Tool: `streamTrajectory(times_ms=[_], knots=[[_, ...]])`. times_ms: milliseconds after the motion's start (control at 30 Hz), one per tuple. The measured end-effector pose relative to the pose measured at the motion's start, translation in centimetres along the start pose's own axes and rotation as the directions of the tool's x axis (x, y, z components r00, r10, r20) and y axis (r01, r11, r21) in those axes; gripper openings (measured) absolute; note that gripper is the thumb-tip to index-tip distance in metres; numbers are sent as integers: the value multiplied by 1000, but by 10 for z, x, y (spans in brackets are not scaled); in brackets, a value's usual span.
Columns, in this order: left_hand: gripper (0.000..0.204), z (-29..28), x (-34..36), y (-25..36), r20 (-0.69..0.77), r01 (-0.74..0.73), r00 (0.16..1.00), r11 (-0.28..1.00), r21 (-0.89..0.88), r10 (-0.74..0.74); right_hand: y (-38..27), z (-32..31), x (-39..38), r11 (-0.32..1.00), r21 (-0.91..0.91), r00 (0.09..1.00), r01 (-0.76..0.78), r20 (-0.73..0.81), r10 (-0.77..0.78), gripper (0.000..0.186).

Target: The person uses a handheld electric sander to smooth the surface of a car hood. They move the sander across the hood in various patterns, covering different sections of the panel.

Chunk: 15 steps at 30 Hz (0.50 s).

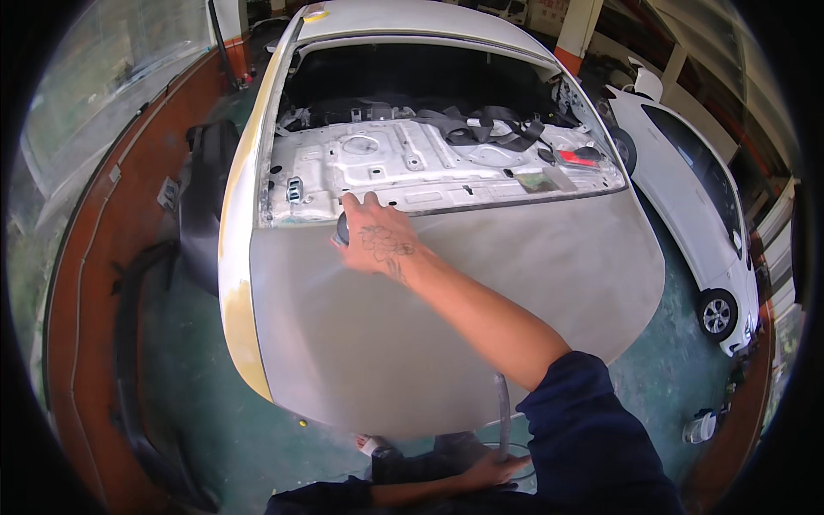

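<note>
My right hand (378,236) is at the far left corner of the grey, dull trunk lid (412,335). Its fingers curl over what looks like a sander (342,228), mostly hidden; only a dark rounded edge shows, lying against the panel. My right forearm stretches across the lid from the lower right. Low in the middle, in front of the car, my left hand (495,469) is closed around a grey hose (504,412). The hose rises along the lid's near edge and passes out of sight behind my right arm.
Past the lid lies the bare white rear shelf (326,163) with black straps (489,127) on it. A white car (687,189) stands at the right. Black bumper-like parts (210,197) lean by the left wall. A white tub (699,427) sits on the green floor.
</note>
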State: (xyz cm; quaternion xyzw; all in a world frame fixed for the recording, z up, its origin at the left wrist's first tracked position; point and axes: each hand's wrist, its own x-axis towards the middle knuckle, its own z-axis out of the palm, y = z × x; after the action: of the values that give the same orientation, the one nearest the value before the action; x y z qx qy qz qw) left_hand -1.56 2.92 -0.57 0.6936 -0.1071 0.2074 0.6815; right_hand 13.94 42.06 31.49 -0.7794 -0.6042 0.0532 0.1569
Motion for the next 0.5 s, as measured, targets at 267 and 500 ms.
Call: streamTrajectory(times_ms=[267,500], knots=[[62,-9,33,32,314,709,705,642,-293,-636,96,-55,-37,946,-216,970,-240,-23,241,67],[68,-44,63,73,305,673,740,669,-315,-600,166,-66,-44,896,-287,940,-340,-147,309,71]])
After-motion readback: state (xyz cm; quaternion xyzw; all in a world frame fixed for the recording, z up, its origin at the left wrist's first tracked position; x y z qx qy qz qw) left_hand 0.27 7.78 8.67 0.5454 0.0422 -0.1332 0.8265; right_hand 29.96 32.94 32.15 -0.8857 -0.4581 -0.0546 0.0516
